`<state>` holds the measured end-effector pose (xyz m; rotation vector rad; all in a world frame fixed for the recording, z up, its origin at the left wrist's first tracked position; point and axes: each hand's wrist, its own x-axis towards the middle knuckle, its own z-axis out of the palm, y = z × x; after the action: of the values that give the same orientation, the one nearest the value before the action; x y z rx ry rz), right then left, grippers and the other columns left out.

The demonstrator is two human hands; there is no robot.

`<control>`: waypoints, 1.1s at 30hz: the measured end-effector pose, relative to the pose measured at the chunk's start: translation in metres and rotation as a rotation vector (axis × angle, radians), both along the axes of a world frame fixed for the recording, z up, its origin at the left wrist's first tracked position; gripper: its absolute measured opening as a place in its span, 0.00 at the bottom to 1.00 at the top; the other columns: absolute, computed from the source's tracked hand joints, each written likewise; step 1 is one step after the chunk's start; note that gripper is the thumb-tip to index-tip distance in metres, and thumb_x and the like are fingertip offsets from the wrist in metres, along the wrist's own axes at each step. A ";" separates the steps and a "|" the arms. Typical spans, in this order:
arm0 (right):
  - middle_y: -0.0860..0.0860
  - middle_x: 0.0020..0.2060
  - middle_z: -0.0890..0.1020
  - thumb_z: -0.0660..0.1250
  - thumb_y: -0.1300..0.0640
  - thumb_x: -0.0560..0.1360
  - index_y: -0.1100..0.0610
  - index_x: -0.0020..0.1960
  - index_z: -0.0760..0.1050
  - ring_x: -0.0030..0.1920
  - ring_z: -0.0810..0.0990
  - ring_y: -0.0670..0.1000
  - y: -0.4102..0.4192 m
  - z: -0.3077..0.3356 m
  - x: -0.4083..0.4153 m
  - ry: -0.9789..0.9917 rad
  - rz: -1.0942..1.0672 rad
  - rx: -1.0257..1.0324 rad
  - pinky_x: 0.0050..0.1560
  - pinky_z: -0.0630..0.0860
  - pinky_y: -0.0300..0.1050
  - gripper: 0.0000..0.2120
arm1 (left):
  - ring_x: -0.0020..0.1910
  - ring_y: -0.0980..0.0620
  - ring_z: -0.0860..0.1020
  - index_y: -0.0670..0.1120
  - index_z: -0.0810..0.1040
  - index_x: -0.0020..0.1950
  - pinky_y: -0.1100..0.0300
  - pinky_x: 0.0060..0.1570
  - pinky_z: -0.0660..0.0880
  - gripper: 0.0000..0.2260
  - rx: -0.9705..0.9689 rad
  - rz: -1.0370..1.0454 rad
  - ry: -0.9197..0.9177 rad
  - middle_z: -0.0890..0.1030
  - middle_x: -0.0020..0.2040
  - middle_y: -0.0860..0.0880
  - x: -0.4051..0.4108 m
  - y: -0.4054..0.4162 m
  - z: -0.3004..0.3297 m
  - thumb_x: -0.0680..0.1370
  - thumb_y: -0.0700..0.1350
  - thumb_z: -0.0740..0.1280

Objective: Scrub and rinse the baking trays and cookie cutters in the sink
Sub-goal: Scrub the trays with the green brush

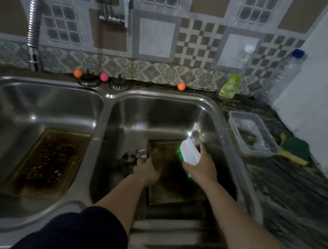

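In the right basin of the double sink (108, 97), a stained baking tray (173, 189) lay flat on the bottom. The right hand (202, 167) was curled around a white scrub brush (189, 154) with green bristles, pressed onto the tray's far right part. The left hand (147, 170) gripped the tray's left rim, fingers curled over the edge. A second burnt baking tray (45, 163) sat in the left basin. On the right counter stood a clear plastic container (251, 133), a green-and-yellow sponge (294, 149) just beside it, and a green dish-soap bottle (229, 86) farther back.
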<state>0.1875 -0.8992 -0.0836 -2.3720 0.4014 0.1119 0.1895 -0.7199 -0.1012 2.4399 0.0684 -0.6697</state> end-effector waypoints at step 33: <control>0.52 0.65 0.74 0.71 0.54 0.70 0.39 0.75 0.58 0.64 0.73 0.56 0.005 -0.002 0.022 0.035 -0.076 -0.003 0.57 0.74 0.48 0.38 | 0.64 0.46 0.72 0.54 0.62 0.74 0.51 0.67 0.70 0.44 -0.354 0.228 0.292 0.64 0.71 0.45 0.033 0.000 -0.047 0.60 0.56 0.75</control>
<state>0.2091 -0.8938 -0.0856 -2.3573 0.5085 0.1174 0.2226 -0.7197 -0.1483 1.9480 0.3125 -0.8492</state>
